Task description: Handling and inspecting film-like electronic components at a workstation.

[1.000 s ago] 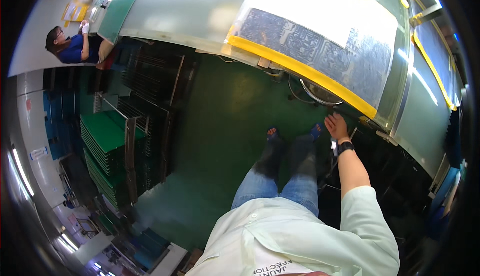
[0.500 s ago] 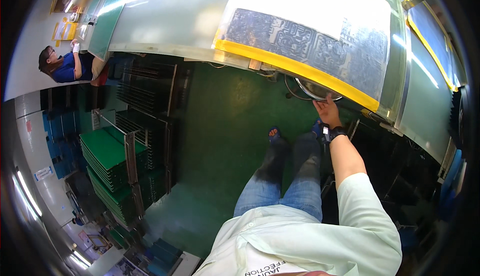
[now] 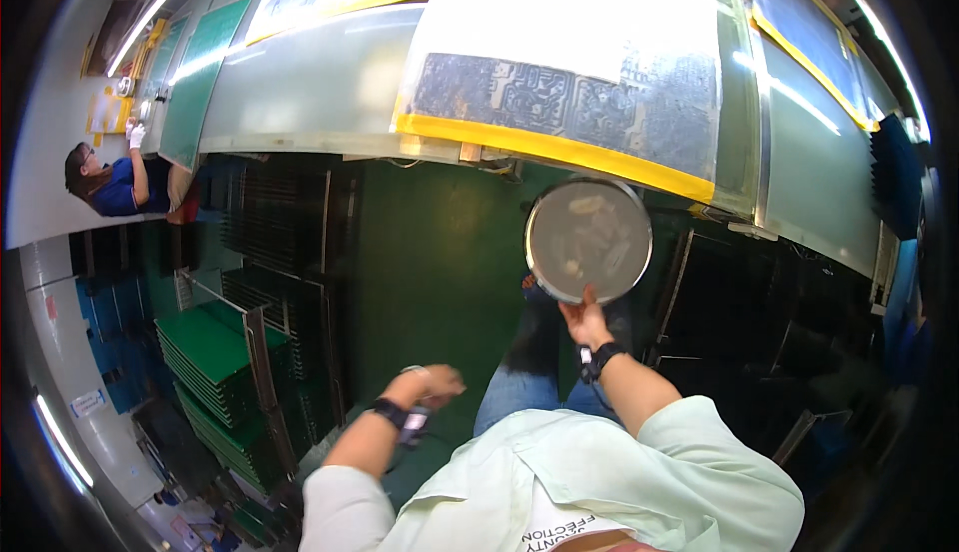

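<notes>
right hand (image 3: 589, 320) clamped on near rim of round grey disc (image 3: 589, 237), thumb over the top, other fingers partly hidden. disc has shiny metal rim, pale blotches on top; sits just off the table's (image 3: 310, 102) near edge, below the yellow strip (image 3: 549, 150) there. left hand (image 3: 440, 384) blurred, well apart from disc, fingers look loosely curled, cannot tell if closed. dark patterned sheet (image 3: 559, 97) by table's near edge, white sheet (image 3: 559, 22) over it. green boards (image 3: 205, 337) stacked at left. co-worker (image 3: 125, 187) by table's left end.
</notes>
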Demonstrator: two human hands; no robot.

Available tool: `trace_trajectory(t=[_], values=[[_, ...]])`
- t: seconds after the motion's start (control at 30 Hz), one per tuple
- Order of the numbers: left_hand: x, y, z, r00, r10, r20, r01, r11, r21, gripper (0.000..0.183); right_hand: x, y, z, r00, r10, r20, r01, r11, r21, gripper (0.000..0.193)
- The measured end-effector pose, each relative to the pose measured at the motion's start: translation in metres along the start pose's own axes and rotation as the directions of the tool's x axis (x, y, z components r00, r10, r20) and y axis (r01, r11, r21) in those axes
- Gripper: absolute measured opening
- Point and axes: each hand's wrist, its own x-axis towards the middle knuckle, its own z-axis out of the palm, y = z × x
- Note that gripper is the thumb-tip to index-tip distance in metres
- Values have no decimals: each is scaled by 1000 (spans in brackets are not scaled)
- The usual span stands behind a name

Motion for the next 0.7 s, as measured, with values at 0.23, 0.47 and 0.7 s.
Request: trace_trajectory(t=[0.23, 0.47, 0.7], values=[[117, 126, 13, 719, -142, -680, -473, 617, -629, 70, -32, 39, -31, 994, 107, 1, -107, 994, 5, 65], [178, 145, 34, 952, -29, -305, -299, 126, -946, 95, -73, -15, -34, 932, 346, -111, -363, 869, -337, 51], [180, 198, 54, 914, -113, -389, -404, -179, -897, 102, -154, -202, -49, 970, -1, 245, 176, 700, -692, 24]])
